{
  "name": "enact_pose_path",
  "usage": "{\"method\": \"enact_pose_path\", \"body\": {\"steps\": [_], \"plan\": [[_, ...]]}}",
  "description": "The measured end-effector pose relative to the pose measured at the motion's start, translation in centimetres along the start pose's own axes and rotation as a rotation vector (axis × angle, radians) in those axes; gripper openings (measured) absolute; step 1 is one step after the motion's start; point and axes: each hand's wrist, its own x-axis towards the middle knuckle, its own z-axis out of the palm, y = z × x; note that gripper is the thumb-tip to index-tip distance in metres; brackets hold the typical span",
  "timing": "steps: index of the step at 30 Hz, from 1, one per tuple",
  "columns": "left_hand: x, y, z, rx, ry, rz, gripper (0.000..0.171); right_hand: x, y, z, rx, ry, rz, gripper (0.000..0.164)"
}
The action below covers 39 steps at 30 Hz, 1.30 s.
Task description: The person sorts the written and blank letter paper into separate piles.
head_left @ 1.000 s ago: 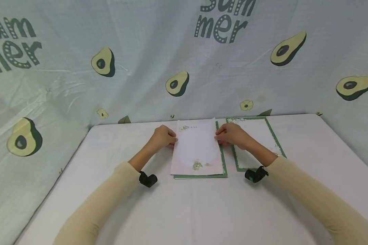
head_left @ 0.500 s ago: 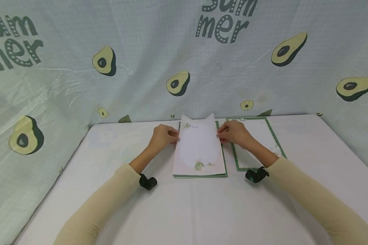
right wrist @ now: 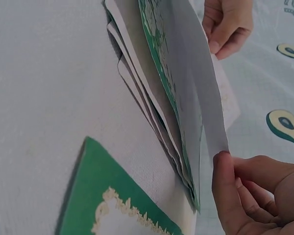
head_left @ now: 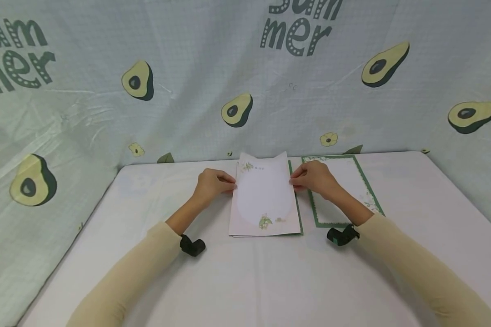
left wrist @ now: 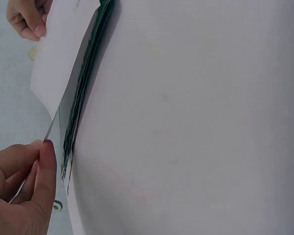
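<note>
A pale pink sheet of paper with small printed flowers is held by both hands over a stack of green-edged papers. My left hand pinches its left edge between thumb and fingers. On the opposite edge, my right hand pinches it the same way. In both wrist views the sheet stands apart from the stack beneath, at least along its sides. The far corners of the sheet curl upward in the head view.
A separate green-bordered sheet lies to the right, partly under my right forearm. The white table runs back to a hanging cloth printed with avocados. A small black camera sits on each wrist.
The pink sheet has lifted off the stack and its far corners have bent up. Both hands shifted slightly right with it, then my left hand moved back a little to the left.
</note>
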Motion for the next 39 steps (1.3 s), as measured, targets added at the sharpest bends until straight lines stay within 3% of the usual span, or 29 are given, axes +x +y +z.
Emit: {"method": "enact_pose_path", "body": {"steps": [7, 13, 18, 28, 39], "plan": [[-0.2, -0.1, -0.3, -0.114, 0.031, -0.046, 0.014, -0.3, 0.2, 0.1, 0.061, 0.037, -0.021, 0.018], [-0.7, -0.3, -1.1, -0.167, 0.038, -0.040, 0.015, -0.5, -0.1, 0.3, 0.081, 0.038, -0.031, 0.020], [-1.0, 0.3, -2.3, -0.158, 0.007, -0.041, 0.018, -0.7, -0.6, 0.6, 0.073, 0.030, -0.034, 0.019], [-1.6, 1.5, -4.3, -0.092, -0.030, -0.131, 0.021, -1.1, -2.0, 1.6, 0.102, -0.001, -0.066, 0.016], [-2.1, 0.8, -5.6, -0.111, -0.046, -0.175, 0.027, -0.7, -2.8, 2.8, 0.124, -0.005, -0.122, 0.014]]}}
